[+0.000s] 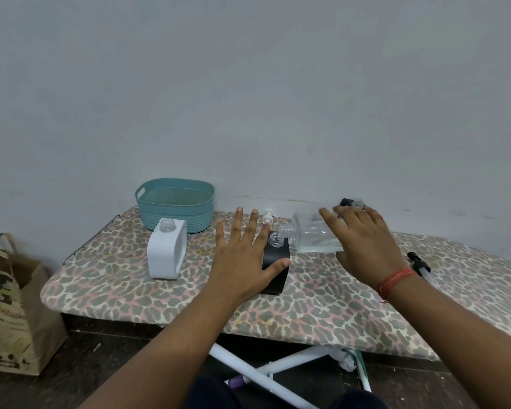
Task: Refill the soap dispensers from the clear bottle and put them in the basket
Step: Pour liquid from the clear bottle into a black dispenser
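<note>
A black soap dispenser (276,268) with an open clear neck stands on the leopard-print ironing board (124,284). My left hand (242,261) rests against its left side, fingers straight and spread, thumb across its front. My right hand (363,246) grips the clear bottle (310,234), tilted on its side with its mouth just above the black dispenser's neck. A white dispenser (167,252), also uncapped, stands to the left. The teal basket (174,202) sits behind it by the wall. Another black dispenser (351,202) peeks out behind my right hand.
A white pump head (267,217) lies behind the black dispenser. A black pump with a tube (420,264) lies to the right of my right wrist. A brown paper bag (9,308) stands on the floor at the left. The board's white legs (266,370) cross below.
</note>
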`<move>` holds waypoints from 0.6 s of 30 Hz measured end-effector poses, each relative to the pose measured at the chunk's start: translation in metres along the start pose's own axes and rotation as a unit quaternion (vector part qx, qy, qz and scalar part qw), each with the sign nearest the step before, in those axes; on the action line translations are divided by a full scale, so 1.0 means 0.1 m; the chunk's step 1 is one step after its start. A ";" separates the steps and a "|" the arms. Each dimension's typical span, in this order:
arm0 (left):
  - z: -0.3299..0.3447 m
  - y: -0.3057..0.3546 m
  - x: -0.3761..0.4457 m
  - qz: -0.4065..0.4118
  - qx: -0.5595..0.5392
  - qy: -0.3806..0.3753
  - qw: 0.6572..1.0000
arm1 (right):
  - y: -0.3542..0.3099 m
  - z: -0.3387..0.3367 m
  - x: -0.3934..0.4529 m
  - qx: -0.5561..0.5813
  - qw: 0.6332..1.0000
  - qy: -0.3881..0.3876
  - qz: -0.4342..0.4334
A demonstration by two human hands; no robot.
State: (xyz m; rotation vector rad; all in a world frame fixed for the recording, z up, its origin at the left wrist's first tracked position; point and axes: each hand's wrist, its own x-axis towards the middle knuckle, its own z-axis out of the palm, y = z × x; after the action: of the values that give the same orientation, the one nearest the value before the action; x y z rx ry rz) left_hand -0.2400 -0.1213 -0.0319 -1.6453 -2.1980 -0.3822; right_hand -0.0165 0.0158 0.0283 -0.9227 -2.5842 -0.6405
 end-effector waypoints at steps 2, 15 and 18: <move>0.00 0.00 0.00 0.000 0.000 -0.001 1.000 | 0.00 -0.01 0.01 -0.001 1.000 0.001 -0.004; -0.01 0.00 0.00 0.000 0.011 -0.006 1.000 | 0.01 -0.06 0.03 -0.014 1.000 0.007 -0.016; -0.01 0.00 0.00 0.002 0.015 -0.003 1.000 | 0.02 -0.06 0.04 -0.013 1.000 0.010 -0.017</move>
State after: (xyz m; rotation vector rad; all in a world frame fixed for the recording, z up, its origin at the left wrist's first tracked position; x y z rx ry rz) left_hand -0.2396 -0.1215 -0.0308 -1.6366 -2.1947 -0.3413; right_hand -0.0176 0.0161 0.0356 -0.8765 -2.5847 -0.6900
